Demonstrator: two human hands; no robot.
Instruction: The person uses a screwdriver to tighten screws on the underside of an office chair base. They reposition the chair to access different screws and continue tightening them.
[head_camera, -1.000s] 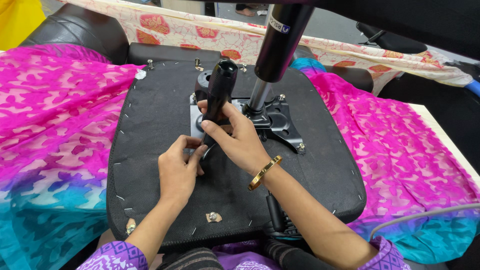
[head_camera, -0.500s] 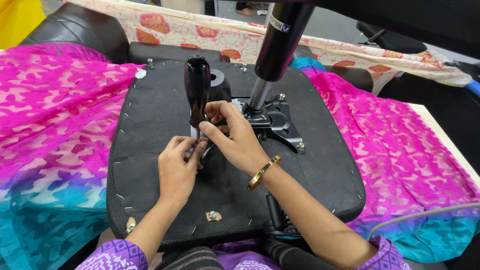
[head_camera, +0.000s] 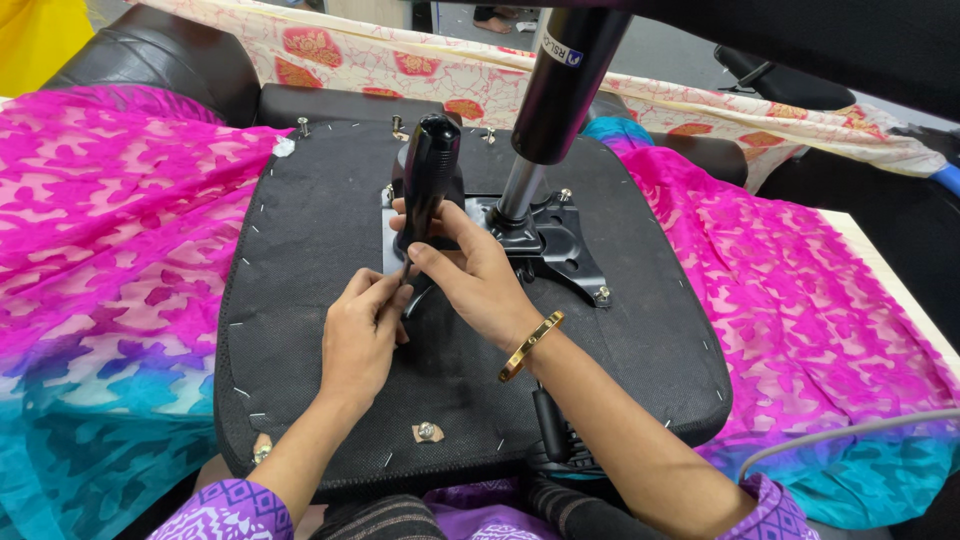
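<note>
Lever handle (head_camera: 428, 175) tilted back since; R hand (head_camera: 478, 280) grip wrapped on it, L hand (head_camera: 362, 335) grip pinching its base.

Black seat underside (head_camera: 300, 260), magenta-and-teal patterned cloth (head_camera: 110, 260).

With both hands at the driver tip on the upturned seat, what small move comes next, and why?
Probably seat the tip and press down: the right hand holds the black electric screwdriver upright over the grey metal mounting plate, while the left hand pinches something small at its tip.
</note>
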